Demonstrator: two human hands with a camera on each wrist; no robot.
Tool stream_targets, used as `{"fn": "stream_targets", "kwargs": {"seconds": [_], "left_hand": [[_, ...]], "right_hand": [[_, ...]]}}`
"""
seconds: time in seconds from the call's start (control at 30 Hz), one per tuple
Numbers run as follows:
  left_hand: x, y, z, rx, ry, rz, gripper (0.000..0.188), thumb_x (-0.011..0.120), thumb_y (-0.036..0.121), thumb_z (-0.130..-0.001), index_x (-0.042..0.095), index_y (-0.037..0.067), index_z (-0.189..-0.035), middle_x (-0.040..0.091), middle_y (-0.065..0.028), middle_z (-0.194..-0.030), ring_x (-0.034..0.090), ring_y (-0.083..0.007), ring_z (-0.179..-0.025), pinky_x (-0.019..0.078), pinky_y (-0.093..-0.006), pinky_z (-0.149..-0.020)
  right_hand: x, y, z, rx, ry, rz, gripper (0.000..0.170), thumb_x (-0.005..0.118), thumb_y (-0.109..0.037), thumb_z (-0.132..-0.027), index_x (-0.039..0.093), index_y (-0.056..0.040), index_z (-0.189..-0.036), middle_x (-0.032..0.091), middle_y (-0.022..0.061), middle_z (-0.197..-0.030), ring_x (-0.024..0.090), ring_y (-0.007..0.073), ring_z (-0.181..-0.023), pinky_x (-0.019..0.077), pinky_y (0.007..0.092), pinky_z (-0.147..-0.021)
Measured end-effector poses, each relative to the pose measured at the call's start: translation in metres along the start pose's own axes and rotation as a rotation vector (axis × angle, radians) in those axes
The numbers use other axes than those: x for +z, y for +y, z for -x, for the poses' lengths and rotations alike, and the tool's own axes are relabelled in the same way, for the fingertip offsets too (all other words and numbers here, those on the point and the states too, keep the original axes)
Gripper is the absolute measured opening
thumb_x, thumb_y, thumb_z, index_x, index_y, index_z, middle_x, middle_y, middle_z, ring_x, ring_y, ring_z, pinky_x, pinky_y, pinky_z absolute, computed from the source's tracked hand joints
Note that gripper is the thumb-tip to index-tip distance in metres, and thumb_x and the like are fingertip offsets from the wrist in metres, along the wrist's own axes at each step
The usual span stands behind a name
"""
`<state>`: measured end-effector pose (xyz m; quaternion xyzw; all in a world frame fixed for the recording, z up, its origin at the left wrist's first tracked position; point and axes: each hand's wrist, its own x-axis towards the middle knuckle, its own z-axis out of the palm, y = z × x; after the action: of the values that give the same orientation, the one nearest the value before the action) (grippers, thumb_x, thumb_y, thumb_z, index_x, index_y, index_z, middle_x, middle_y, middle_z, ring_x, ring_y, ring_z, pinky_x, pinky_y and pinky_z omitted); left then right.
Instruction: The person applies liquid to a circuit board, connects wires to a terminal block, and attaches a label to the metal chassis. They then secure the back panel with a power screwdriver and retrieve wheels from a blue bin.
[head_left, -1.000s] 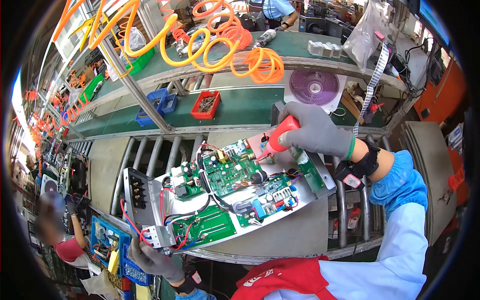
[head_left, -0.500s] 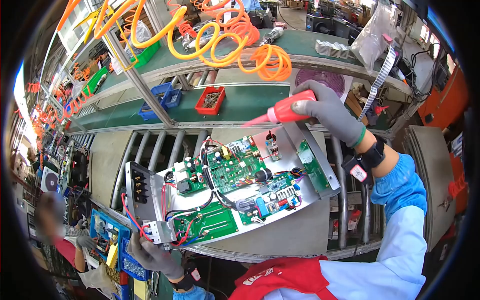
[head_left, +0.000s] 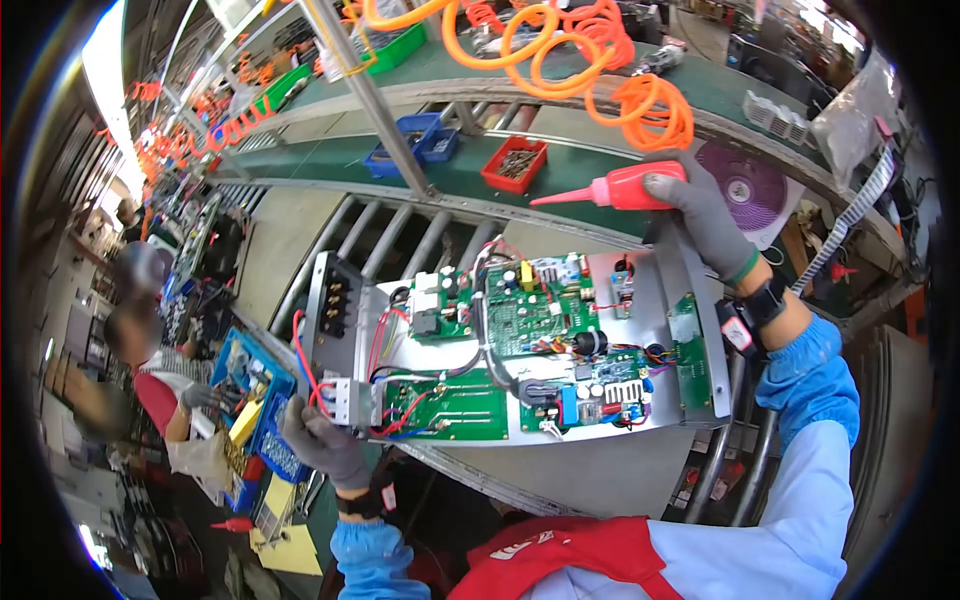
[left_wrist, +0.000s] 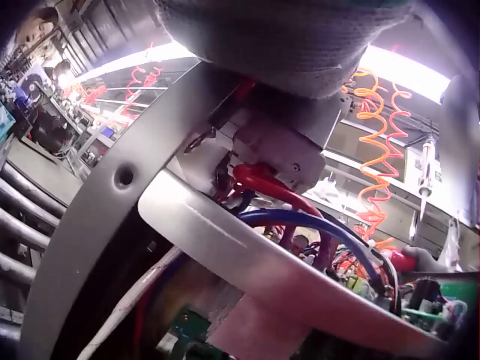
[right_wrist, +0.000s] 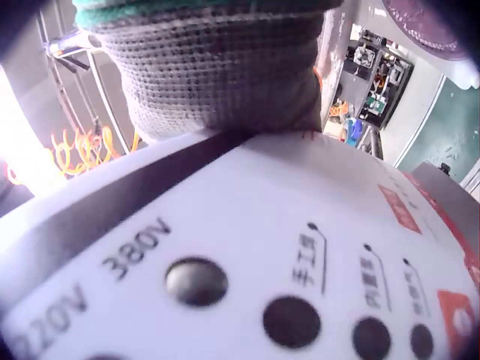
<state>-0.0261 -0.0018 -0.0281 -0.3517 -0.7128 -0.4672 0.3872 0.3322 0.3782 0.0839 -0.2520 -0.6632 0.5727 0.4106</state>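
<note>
An electronics chassis with a bare metal tray (head_left: pixel 650 270) and green circuit boards (head_left: pixel 540 315) lies on the roller line. Gripped in my gloved right hand (head_left: pixel 705 215) is a red squeeze bottle (head_left: pixel 640 187), its thin nozzle pointing left above the chassis's back edge, touching nothing. At the front left corner, my gloved left hand (head_left: pixel 325 445) has its fingers round a white switch block (head_left: pixel 350 402) with red and blue wires. The left wrist view shows that glove (left_wrist: pixel 285 45) over the block. A printed panel (right_wrist: pixel 247 202) fills the right wrist view below the glove (right_wrist: pixel 217 75).
A red bin of small parts (head_left: pixel 515 165) and blue bins (head_left: pixel 405 145) stand behind the rollers (head_left: pixel 390 238). Orange coiled hoses (head_left: pixel 655 112) hang above. A purple fan (head_left: pixel 740 188) is at back right. People sit left, beside a blue parts tray (head_left: pixel 262 365).
The red bottle has risen off the board, its nozzle swinging from downward to nearly level. My left hand stays at the switch block. The head view has turned, shifting the chassis rightward in the picture.
</note>
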Motion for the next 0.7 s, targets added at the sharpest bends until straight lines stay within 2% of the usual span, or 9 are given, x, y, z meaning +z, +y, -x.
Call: {"fn": "stream_targets", "kwargs": {"seconds": [0.13, 0.2, 0.33, 0.47, 0.53, 0.6, 0.63, 0.67, 0.7], "left_hand": [[0.007, 0.012, -0.005, -0.072, -0.038, 0.074, 0.038, 0.053, 0.026, -0.099, 0.059, -0.006, -0.119, 0.063, -0.0175, -0.104, 0.06, -0.0287, -0.094, 0.0484, -0.0384, -0.084], [0.018, -0.011, -0.016, 0.078, 0.001, 0.051, 0.039, 0.053, 0.028, -0.099, 0.061, -0.005, -0.117, 0.063, -0.0161, -0.099, 0.06, -0.027, -0.089, 0.0486, -0.0376, -0.081], [0.044, -0.003, -0.033, -0.178, -0.025, 0.319, 0.035, 0.054, 0.026, -0.097, 0.065, -0.005, -0.111, 0.065, -0.0171, -0.098, 0.063, -0.0272, -0.088, 0.0501, -0.0371, -0.083], [0.048, -0.02, -0.049, -0.237, -0.232, 0.544, 0.035, 0.053, 0.025, -0.101, 0.061, -0.003, -0.119, 0.065, -0.0121, -0.113, 0.06, -0.0183, -0.102, 0.048, -0.0318, -0.09], [0.032, -0.018, -0.062, -0.334, -0.366, 0.642, 0.03, 0.057, 0.016, -0.098, 0.063, -0.002, -0.12, 0.066, -0.0112, -0.105, 0.063, -0.0203, -0.093, 0.051, -0.0318, -0.087], [-0.005, 0.007, -0.075, -0.202, -0.384, 0.278, 0.026, 0.06, 0.01, -0.093, 0.063, -0.004, -0.114, 0.065, -0.0121, -0.104, 0.06, -0.0221, -0.093, 0.0488, -0.0333, -0.086], [-0.023, 0.009, -0.072, -0.125, -0.33, 0.318, 0.023, 0.06, 0.007, -0.09, 0.064, -0.004, -0.109, 0.064, -0.0125, -0.102, 0.06, -0.0234, -0.092, 0.049, -0.034, -0.084], [-0.042, 0.011, -0.065, -0.048, -0.276, 0.358, 0.02, 0.061, 0.004, -0.087, 0.064, -0.005, -0.105, 0.063, -0.0129, -0.1, 0.06, -0.0247, -0.091, 0.0492, -0.0347, -0.082], [-0.062, 0.023, -0.059, -0.085, -0.342, 0.55, 0.015, 0.059, 0.0, -0.085, 0.063, -0.003, -0.1, 0.063, -0.0129, -0.1, 0.059, -0.0224, -0.091, 0.0486, -0.0337, -0.079]], "right_hand": [[0.008, -0.012, 0.03, 0.008, 0.067, -0.053, 0.041, 0.065, -0.026, -0.091, 0.056, 0.001, -0.121, 0.063, 0.0084, -0.112, 0.059, 0.0148, -0.103, 0.0462, 0.0309, -0.095], [0.002, -0.011, 0.053, -0.007, 0.094, 0.082, 0.043, 0.062, -0.029, -0.092, 0.055, 0.0004, -0.123, 0.062, 0.009, -0.113, 0.059, 0.0157, -0.105, 0.0452, 0.0315, -0.097], [0.008, -0.031, 0.106, 0.077, 0.189, -0.043, 0.044, 0.058, -0.031, -0.094, 0.056, 0.0009, -0.125, 0.061, 0.0096, -0.116, 0.058, 0.016, -0.108, 0.0428, 0.0316, -0.099], [0.03, -0.057, 0.167, 0.015, 0.398, 0.072, 0.043, 0.056, -0.03, -0.095, 0.057, 0.0015, -0.124, 0.062, 0.0098, -0.116, 0.058, 0.0161, -0.109, 0.042, 0.0312, -0.1], [0.064, -0.094, 0.2, -0.086, 0.424, 0.148, 0.046, 0.051, -0.033, -0.098, 0.055, 0.0029, -0.126, 0.062, 0.0126, -0.119, 0.059, 0.0187, -0.11, 0.0415, 0.0322, -0.101], [0.119, -0.125, 0.221, -0.149, 0.513, 0.008, 0.046, 0.047, -0.033, -0.1, 0.053, 0.0031, -0.128, 0.061, 0.0131, -0.121, 0.059, 0.0192, -0.113, 0.0431, 0.0332, -0.101], [0.141, -0.132, 0.236, -0.187, 0.651, 0.124, 0.052, 0.053, -0.036, -0.098, 0.051, 0.003, -0.131, 0.06, 0.0138, -0.122, 0.059, 0.0224, -0.113, 0.046, 0.0367, -0.1], [0.162, -0.133, 0.25, -0.224, 0.658, 0.145, 0.055, 0.056, -0.038, -0.096, 0.05, 0.0032, -0.132, 0.06, 0.0142, -0.122, 0.06, 0.0233, -0.113, 0.0466, 0.0377, -0.099], [0.181, -0.13, 0.261, -0.258, 0.665, 0.167, 0.058, 0.058, -0.039, -0.094, 0.049, 0.0034, -0.132, 0.06, 0.0146, -0.121, 0.06, 0.0242, -0.113, 0.0472, 0.0386, -0.099]]}}
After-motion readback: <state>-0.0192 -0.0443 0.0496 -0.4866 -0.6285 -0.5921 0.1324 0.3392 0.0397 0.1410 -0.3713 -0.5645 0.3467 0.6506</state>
